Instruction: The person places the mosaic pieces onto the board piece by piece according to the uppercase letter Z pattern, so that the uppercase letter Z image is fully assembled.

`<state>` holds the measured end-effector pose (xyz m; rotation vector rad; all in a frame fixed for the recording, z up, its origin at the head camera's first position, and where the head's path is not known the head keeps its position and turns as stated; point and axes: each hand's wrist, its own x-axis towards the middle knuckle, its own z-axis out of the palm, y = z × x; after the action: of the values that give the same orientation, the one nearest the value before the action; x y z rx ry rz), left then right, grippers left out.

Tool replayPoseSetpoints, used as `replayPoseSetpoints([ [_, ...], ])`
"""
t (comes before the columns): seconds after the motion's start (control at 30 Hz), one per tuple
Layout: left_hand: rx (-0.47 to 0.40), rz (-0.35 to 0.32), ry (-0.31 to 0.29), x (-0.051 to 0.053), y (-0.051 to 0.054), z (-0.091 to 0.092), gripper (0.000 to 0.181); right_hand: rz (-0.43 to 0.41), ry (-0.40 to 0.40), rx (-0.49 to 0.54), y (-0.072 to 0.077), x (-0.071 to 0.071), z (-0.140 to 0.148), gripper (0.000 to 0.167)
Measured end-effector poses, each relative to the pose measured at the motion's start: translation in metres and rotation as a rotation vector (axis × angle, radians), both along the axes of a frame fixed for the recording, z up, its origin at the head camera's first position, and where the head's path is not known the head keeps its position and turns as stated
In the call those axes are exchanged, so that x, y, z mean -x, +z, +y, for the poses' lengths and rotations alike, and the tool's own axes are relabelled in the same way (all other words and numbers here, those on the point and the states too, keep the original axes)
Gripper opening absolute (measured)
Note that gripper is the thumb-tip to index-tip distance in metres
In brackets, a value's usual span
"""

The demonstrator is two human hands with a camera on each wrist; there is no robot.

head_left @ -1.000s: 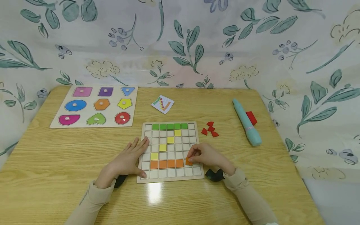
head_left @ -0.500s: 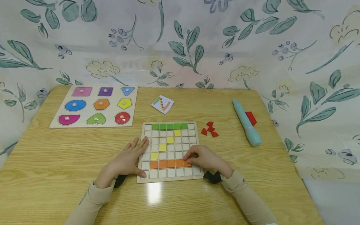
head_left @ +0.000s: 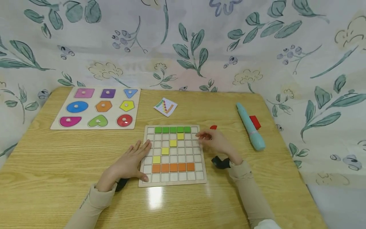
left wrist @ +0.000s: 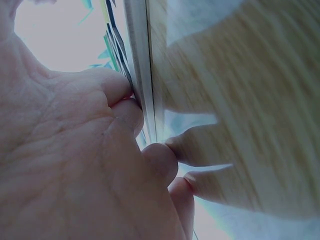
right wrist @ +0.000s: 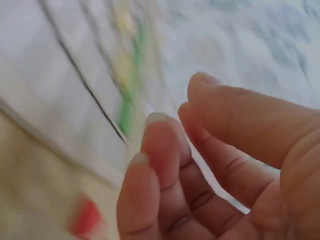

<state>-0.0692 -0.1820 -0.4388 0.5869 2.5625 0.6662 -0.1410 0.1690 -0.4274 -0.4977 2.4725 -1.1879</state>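
A square wooden grid board (head_left: 173, 177) lies in the middle of the table. It carries a row of green square tiles (head_left: 172, 129) at the top, a diagonal of yellow tiles (head_left: 165, 151) and a row of orange tiles (head_left: 173, 167) lower down. My left hand (head_left: 128, 163) rests with spread fingers over the board's left edge. Over the upper right edge of the board is my right hand (head_left: 215, 142), fingers loosely bent around nothing. One red quarter-round piece (head_left: 213, 127) shows just behind it; the hand hides the other red pieces from the head view. A blurred red piece (right wrist: 86, 217) appears in the right wrist view.
A board of knobbed shapes (head_left: 112, 124) lies at the far left. Behind the grid is a small printed pattern card (head_left: 166, 107). To the right lie a turquoise pen-like tool (head_left: 250, 126) and a red block (head_left: 255, 122). Patterned cloth (head_left: 188, 47) hangs behind the table.
My right hand set an orange tile at the right end of the orange row, let go, and moved up toward the red pieces. The left hand stayed on the board's edge.
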Motion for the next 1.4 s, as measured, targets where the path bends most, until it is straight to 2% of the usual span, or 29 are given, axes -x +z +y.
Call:
replayPoseSetpoints([
  [0.13, -0.005, -0.004, -0.003, -0.001, -0.001, 0.0, 0.125, -0.007, -0.191, -0.042, 0.007, 0.027, 0.02, 0.033],
  [0.2, -0.007, -0.005, -0.003, -0.001, -0.003, 0.0, 0.125, -0.022, -0.277, -0.097, 0.007, 0.034, 0.028, 0.036],
  [0.3, -0.011, -0.005, 0.001, -0.002, -0.004, 0.0, 0.126, -0.046, -0.348, -0.173, 0.003, 0.041, 0.032, 0.04],
  [0.4, -0.007, 0.003, 0.004, -0.002, -0.005, -0.001, 0.126, -0.011, -0.353, -0.253, -0.005, 0.044, 0.03, 0.041],
  [0.53, -0.005, 0.008, 0.001, -0.001, -0.004, -0.001, 0.126, 0.068, -0.361, -0.318, -0.013, 0.044, 0.023, 0.032],
  [0.7, -0.012, 0.001, 0.003, -0.001, -0.002, 0.0, 0.125, 0.09, -0.378, -0.331, -0.017, 0.043, 0.017, 0.023],
  [1.0, -0.021, -0.001, 0.004, -0.001, -0.001, 0.0, 0.124, 0.094, -0.353, -0.41, -0.017, 0.041, 0.019, 0.024],
  [1.23, -0.02, 0.002, 0.004, -0.001, -0.001, 0.0, 0.124, 0.056, -0.346, -0.345, -0.013, 0.038, 0.022, 0.021],
  [1.4, -0.019, 0.0, 0.006, -0.001, -0.001, -0.001, 0.125, 0.046, -0.294, -0.258, -0.007, 0.037, 0.02, 0.026],
])
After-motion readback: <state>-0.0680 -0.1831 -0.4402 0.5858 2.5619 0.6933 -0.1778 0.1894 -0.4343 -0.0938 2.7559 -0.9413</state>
